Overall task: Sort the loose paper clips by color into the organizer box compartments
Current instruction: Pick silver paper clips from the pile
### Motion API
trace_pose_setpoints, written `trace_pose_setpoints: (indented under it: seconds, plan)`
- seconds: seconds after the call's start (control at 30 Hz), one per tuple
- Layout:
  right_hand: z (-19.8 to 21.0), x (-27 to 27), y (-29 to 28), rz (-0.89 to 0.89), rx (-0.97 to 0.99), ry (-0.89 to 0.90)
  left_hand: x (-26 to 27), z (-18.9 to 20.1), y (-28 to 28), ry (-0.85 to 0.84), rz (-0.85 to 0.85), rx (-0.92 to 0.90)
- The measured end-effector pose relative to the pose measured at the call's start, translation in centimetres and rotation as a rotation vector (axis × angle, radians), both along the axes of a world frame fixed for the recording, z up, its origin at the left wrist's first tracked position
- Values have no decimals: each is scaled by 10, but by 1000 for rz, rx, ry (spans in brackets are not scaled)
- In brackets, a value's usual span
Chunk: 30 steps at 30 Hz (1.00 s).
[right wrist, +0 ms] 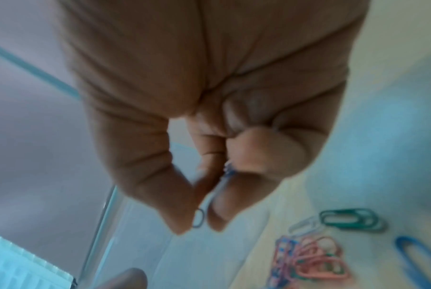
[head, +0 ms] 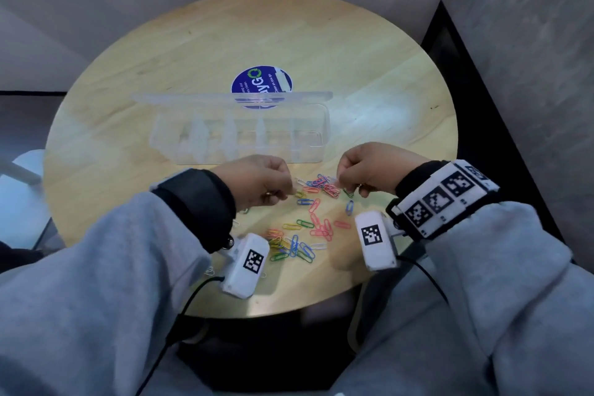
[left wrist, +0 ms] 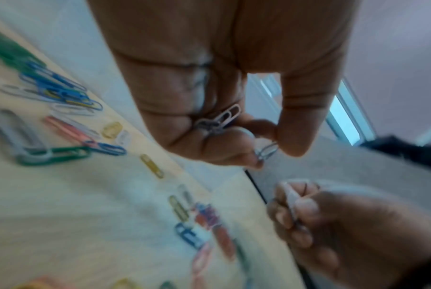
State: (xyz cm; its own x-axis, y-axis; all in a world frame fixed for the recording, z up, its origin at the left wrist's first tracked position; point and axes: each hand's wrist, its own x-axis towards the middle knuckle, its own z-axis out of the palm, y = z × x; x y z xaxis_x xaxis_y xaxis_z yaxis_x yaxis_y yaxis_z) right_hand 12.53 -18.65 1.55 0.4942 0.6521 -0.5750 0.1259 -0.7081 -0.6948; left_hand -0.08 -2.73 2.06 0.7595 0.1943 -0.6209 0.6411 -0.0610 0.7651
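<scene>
Loose paper clips [head: 305, 222] in blue, pink, green, yellow and white lie scattered on the round wooden table [head: 160, 74], in front of the clear organizer box [head: 316, 138]. The box's lid [head: 231, 98] stands open, and its compartments look empty. My left hand [head: 291, 193] hovers over the clips. It pinches a pale clip [left wrist: 266, 150] between thumb and fingertip and keeps more white clips [left wrist: 222, 119] in its curled fingers. My right hand [head: 342, 182] pinches a white clip [right wrist: 199, 217] between thumb and forefinger. In the left wrist view the right hand [left wrist: 333, 224] shows at lower right.
A round blue sticker [head: 262, 83] lies on the table behind the box. Walls close in behind and at the right, with a dark floor strip [head: 482, 106] beside the table. A white seat [head: 22, 177] stands at the left edge.
</scene>
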Motion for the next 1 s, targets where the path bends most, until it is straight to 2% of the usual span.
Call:
trace_pose_setpoints:
  seconds: [0.07, 0.2, 0.43, 0.53, 0.57, 0.63, 0.7, 0.83, 1.0]
  plan:
    - [1, -1, 1, -125, 170, 165, -1, 7, 4, -90, 157, -220]
    - [3, 0, 3, -325, 394, 437, 1, 17, 11, -139, 324, -379]
    - [11, 3, 3, -515, 427, 494, 7, 17, 11, -55, 394, -402]
    - [8, 6, 6, -523, 318, 407, 15, 13, 6, 11, 326, -198]
    - [5, 6, 6, -462, 224, 293, 16, 12, 3, 26, 261, -72]
    - [-1, 7, 5, -227, -19, -23, 18, 7, 1, 19, 47, 260]
    - [-5, 5, 4, -42, -168, -221, 19, 1, -2, -16, -133, 522]
    - [-8, -1, 7, 8, -197, -302, 24, -10, -9, 41, -310, 810]
    - [-12, -2, 15, 26, -249, -327, 32, -19, -11, 62, -463, 949]
